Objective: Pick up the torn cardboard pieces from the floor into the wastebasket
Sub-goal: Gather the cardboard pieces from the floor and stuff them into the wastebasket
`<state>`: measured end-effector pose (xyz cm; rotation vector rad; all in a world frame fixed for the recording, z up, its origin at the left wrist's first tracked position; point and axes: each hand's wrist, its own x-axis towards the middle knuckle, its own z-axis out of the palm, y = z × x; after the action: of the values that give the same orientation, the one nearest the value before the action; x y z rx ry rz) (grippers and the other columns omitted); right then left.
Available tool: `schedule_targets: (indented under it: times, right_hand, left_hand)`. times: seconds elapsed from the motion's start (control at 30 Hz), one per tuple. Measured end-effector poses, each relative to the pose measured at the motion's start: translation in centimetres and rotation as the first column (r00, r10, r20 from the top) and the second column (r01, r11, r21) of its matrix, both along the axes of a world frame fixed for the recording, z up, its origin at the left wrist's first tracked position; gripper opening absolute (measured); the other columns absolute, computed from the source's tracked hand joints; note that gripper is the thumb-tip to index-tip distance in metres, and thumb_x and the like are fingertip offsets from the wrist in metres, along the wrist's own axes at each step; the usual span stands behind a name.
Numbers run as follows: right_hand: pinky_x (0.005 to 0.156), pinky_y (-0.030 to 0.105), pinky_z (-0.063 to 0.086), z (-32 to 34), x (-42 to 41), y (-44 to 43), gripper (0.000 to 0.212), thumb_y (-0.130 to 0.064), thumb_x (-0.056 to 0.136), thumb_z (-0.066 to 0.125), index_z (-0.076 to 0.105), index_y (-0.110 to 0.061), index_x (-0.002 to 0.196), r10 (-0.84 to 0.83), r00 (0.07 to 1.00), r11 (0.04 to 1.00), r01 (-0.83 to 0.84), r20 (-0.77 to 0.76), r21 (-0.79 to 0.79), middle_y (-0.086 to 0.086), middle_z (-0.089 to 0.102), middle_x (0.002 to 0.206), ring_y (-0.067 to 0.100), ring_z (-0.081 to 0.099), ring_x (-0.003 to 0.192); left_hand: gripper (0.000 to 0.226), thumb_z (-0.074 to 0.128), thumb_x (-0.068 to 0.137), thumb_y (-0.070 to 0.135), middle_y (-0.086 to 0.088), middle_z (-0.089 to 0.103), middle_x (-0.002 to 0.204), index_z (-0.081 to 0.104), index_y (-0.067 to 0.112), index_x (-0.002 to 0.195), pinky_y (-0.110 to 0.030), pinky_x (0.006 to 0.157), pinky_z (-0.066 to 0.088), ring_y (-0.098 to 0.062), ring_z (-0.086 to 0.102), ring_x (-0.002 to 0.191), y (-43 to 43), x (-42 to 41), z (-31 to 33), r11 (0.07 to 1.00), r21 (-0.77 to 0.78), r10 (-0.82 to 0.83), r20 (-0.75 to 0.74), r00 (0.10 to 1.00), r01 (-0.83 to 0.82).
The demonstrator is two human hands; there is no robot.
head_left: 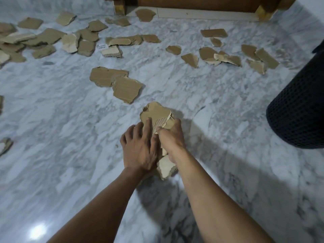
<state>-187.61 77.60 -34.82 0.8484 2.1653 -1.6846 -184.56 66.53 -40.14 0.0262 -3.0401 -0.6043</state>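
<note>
1. Now gathering a stack of torn cardboard pieces [158, 118] low over the marble floor [61, 120], both hands clamped on the same bundle
2. Pressing with the left hand [140, 148] against the stack's left face, fingers spread flat and reaching up over the top sheet, not curled around it
3. Gripping with the right hand [171, 135] from the right side, fingers wrapped round the edge of the bundle, thumb on top; a paler scrap [165, 166] sticking out beneath both wrists
4. Running the stack's long axis away from the body, from the wrists toward the loose pieces beyond
5. Standing well apart to the right and slightly forward: the dark mesh wastebasket [298, 111], nearer the right hand than the left, its mouth cut off by the frame edge
6. Judging the coming move as a lift and a swing rightward, probably carried mostly by the right hand
7. Lying scattered farther off, many more pieces, the nearest pair [115, 83] just ahead and left of the stack, so most of the task still remaining
</note>
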Motion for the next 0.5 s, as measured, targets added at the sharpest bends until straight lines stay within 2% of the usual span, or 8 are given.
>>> schedule_targets:
  times: [0.07,0.13,0.2,0.3,0.37,0.43,0.5]
  right_hand:
    - [0.069,0.024,0.056,-0.7,0.5,0.5,0.037,-0.014,0.095,0.063,0.048,-0.026,0.127,-0.095,0.995,0.978,0.097,0.019,-0.186,-0.004,0.068,0.116,0.009,0.065,0.091]
    - [0.081,0.038,0.062,-1.3,0.2,1.0,0.039,-0.013,0.093,0.066,0.052,-0.03,0.124,-0.164,0.986,0.936,0.16,0.012,-0.314,-0.001,0.071,0.117,0.016,0.07,0.097]
    - [0.09,0.045,0.06,-0.7,-0.4,1.6,0.047,-0.01,0.093,0.066,0.05,-0.034,0.13,-0.215,0.976,0.902,0.183,-0.038,-0.391,0.0,0.07,0.122,0.019,0.07,0.104]
    - [0.09,0.051,0.059,1.5,-2.1,3.6,0.066,-0.003,0.094,0.064,0.04,-0.044,0.141,-0.276,0.955,0.856,0.193,-0.109,-0.48,0.004,0.068,0.126,0.028,0.07,0.109]
    - [0.088,0.053,0.059,3.9,-3.4,5.2,0.068,-0.003,0.094,0.064,0.04,-0.046,0.141,-0.281,0.947,0.869,0.182,-0.157,-0.459,0.004,0.07,0.124,0.028,0.071,0.106]
    - [0.089,0.057,0.058,7.1,-4.7,6.9,0.067,-0.008,0.091,0.067,0.042,-0.05,0.138,-0.274,0.937,0.9,0.17,-0.217,-0.401,0.001,0.069,0.125,0.027,0.072,0.105]
    - [0.093,0.057,0.056,10.8,-5.9,8.8,0.07,-0.009,0.09,0.067,0.04,-0.051,0.14,-0.285,0.918,0.914,0.173,-0.277,-0.368,-0.001,0.065,0.129,0.026,0.069,0.108]
  left_hand:
    - [0.058,0.021,0.1,0.051,-0.001,0.043,0.15,0.028,0.034,0.156,-0.046,0.108,0.025,-0.029,0.033,0.136,0.3,0.1,0.3,0.999,0.032,-0.009,-0.013,1.0,0.009]
    - [0.058,0.024,0.098,0.051,-0.003,0.043,0.15,0.033,0.038,0.154,-0.048,0.106,0.028,-0.031,0.035,0.135,0.8,-0.4,1.2,0.995,0.093,-0.019,-0.043,0.999,0.023]
    - [0.057,0.028,0.097,0.051,-0.006,0.042,0.153,0.036,0.039,0.153,-0.051,0.106,0.033,-0.034,0.036,0.135,1.6,-1.7,2.4,0.977,0.213,-0.013,-0.053,0.998,0.024]
    - [0.059,0.036,0.094,0.051,-0.009,0.044,0.152,0.042,0.038,0.151,-0.051,0.105,0.04,-0.033,0.043,0.134,3.6,-3.8,4.8,0.918,0.392,-0.016,-0.12,0.993,0.062]
    - [0.058,0.042,0.092,0.045,-0.007,0.046,0.151,0.047,0.033,0.149,-0.037,0.102,0.042,-0.023,0.048,0.13,5.3,-5.3,7.2,0.855,0.508,-0.014,-0.184,0.983,0.107]
    - [0.059,0.048,0.089,0.039,-0.005,0.049,0.148,0.051,0.028,0.147,-0.021,0.092,0.036,-0.004,0.048,0.116,7.2,-6.9,10.0,0.789,0.598,-0.003,-0.229,0.973,0.144]
    - [0.062,0.052,0.086,0.041,-0.003,0.052,0.143,0.052,0.029,0.146,-0.018,0.089,0.035,0.011,0.043,0.097,9.3,-8.3,13.2,0.729,0.664,0.015,-0.26,0.965,0.168]
